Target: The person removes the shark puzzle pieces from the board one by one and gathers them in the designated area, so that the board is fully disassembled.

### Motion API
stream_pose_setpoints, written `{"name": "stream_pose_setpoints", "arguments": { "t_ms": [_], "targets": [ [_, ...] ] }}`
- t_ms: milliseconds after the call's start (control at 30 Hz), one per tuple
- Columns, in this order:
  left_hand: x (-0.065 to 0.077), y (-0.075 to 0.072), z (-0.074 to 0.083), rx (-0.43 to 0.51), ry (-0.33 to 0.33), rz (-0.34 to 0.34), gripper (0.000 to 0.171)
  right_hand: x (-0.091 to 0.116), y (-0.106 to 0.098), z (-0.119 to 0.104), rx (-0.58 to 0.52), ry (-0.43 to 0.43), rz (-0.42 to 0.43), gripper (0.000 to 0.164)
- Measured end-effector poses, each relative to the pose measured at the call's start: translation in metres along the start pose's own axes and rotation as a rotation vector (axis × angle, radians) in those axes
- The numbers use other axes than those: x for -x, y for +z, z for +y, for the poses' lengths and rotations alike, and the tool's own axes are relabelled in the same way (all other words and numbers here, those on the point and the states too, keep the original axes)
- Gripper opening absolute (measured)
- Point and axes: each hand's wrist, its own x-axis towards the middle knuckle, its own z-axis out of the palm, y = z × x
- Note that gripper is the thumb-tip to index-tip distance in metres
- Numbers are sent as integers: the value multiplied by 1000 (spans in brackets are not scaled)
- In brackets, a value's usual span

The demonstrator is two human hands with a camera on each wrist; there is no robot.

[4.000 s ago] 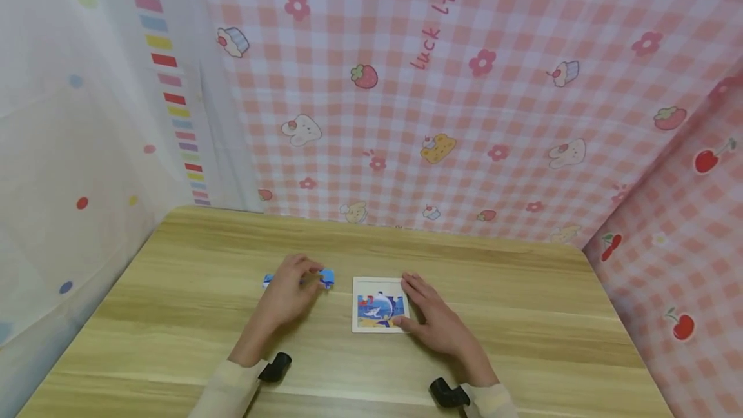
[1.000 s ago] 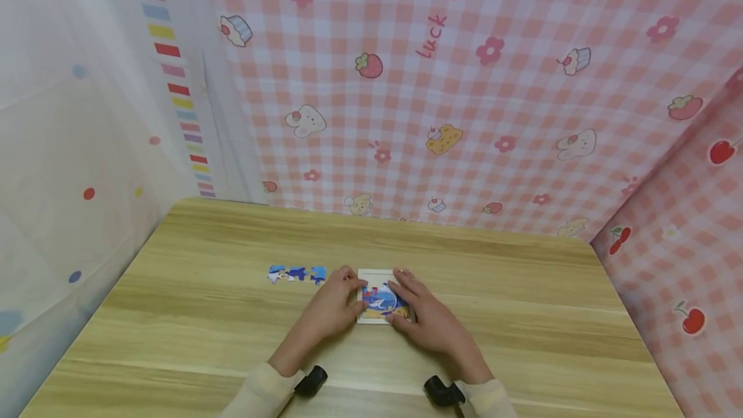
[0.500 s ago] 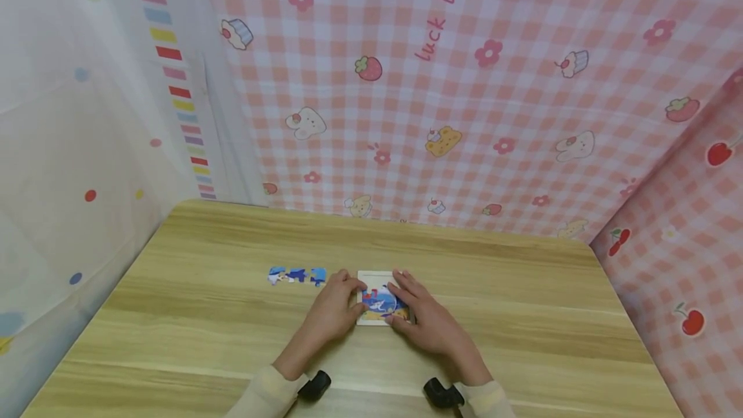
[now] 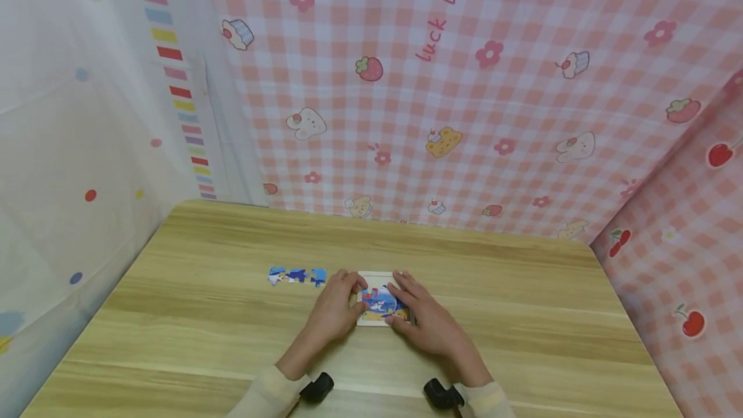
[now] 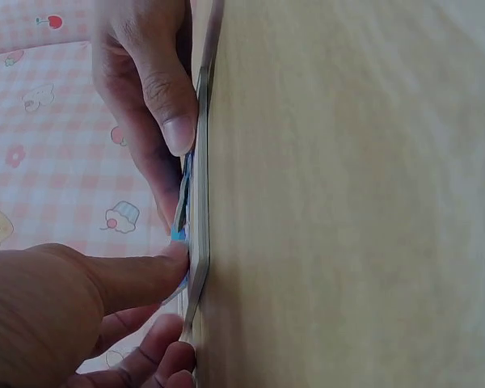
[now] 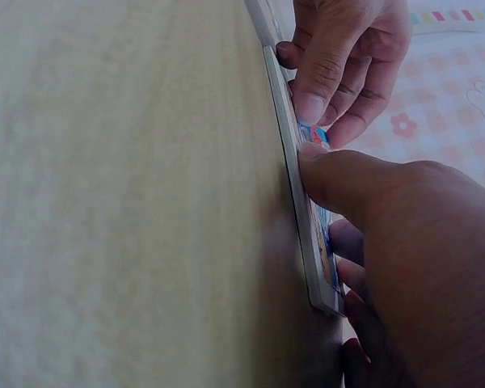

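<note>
Lying on the table in the head view is a small jigsaw puzzle in a white frame point(image 4: 377, 275). Its lower part is filled with a blue sea picture point(image 4: 382, 305); a bare white strip shows at the top. My left hand point(image 4: 333, 305) is at the left side, its thumb and fingertips pinching a red-and-blue puzzle piece point(image 6: 320, 136) at the picture's edge, seen in the right wrist view. My right hand point(image 4: 432, 321) grips the frame's right side, thumb at the front edge, fingers on the picture and far corner, hiding that side. Left of the frame lie three loose pieces point(image 4: 297, 274).
A wood-grain table point(image 4: 493, 289) carries everything. Pink checked cloth point(image 4: 406, 102) hangs behind it and on the right point(image 4: 696, 263); a white dotted cloth point(image 4: 87, 147) hangs on the left. Black wrist cameras point(image 4: 443, 394) sit at both cuffs.
Four seconds ago my left hand was over the loose pieces; it has since moved right to the puzzle. Over the last second both hands stay almost still, with slight left finger movement.
</note>
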Motion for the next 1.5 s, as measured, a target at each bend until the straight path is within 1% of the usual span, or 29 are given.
{"name": "stream_pose_setpoints", "arguments": {
  "t_ms": [167,400,600,700,933,1200,1400,1500],
  "targets": [
    [-1,0,0,16,20,7,24,-1,1,0,2,-2,0,64],
    [-2,0,-1,27,11,-15,23,0,0,0,-8,-4,2,64],
    [-2,1,-2,13,13,-26,22,1,-1,0,-20,-31,4,56],
    [-2,1,-2,21,27,-17,23,1,-1,0,-22,-37,3,53],
    [-3,2,-2,42,68,3,24,1,0,1,-22,-36,2,53],
    [-5,1,-1,58,81,-29,24,2,-3,2,-25,-30,-4,53],
    [-5,-1,0,44,110,-25,26,3,-3,2,-18,-39,-6,53],
    [-3,-3,-3,19,102,-25,24,2,-2,2,-27,-43,-10,53]
  ]
}}
